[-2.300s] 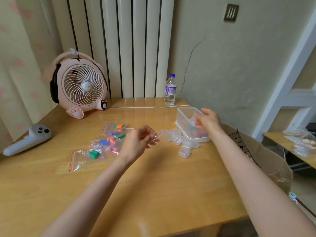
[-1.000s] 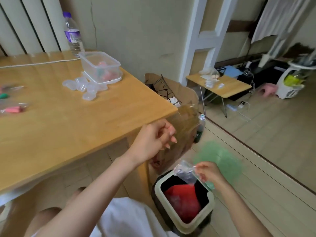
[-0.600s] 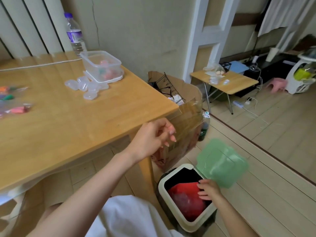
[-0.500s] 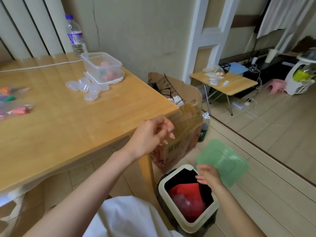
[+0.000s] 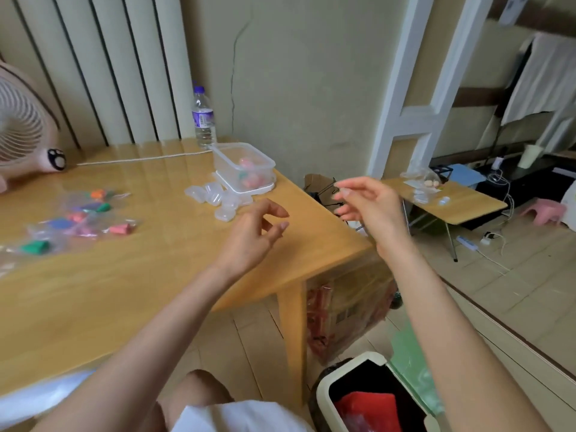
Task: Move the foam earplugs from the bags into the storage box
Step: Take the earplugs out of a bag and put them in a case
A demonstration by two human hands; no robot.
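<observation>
Hovering above the near right part of the table (image 5: pixel 140 275), your left hand (image 5: pixel 252 235) holds nothing; its fingers hang loosely curled with the thumb stretched toward the far side. Your right hand (image 5: pixel 371 207) is raised just past the table's right edge, fingers relaxed and slightly spread, also holding nothing.

The storage box (image 5: pixel 225 165) stands at the far right of the table, lid off, beyond both hands and closer to your left one. A few pink foam earplugs (image 5: pixel 249 180) already lie inside it. A cluster of small clear cases (image 5: pixel 218 201) sits just in front of the box, between it and your left hand.

The bags (image 5: pixel 78 219) lie well to the left of your left hand, spread flat on the wood. They still hold earplugs in green, pink, orange and blue — neither hand touches them.

A water bottle (image 5: pixel 204 120) stands behind the box at the wall, a pink fan (image 5: pixel 21 126) sits at the far left, and a white cable (image 5: pixel 140 157) runs between them. On the floor near your right forearm a bin (image 5: pixel 343 367) stands open, with something red inside and its green lid (image 5: pixel 411 363) blurred.
</observation>
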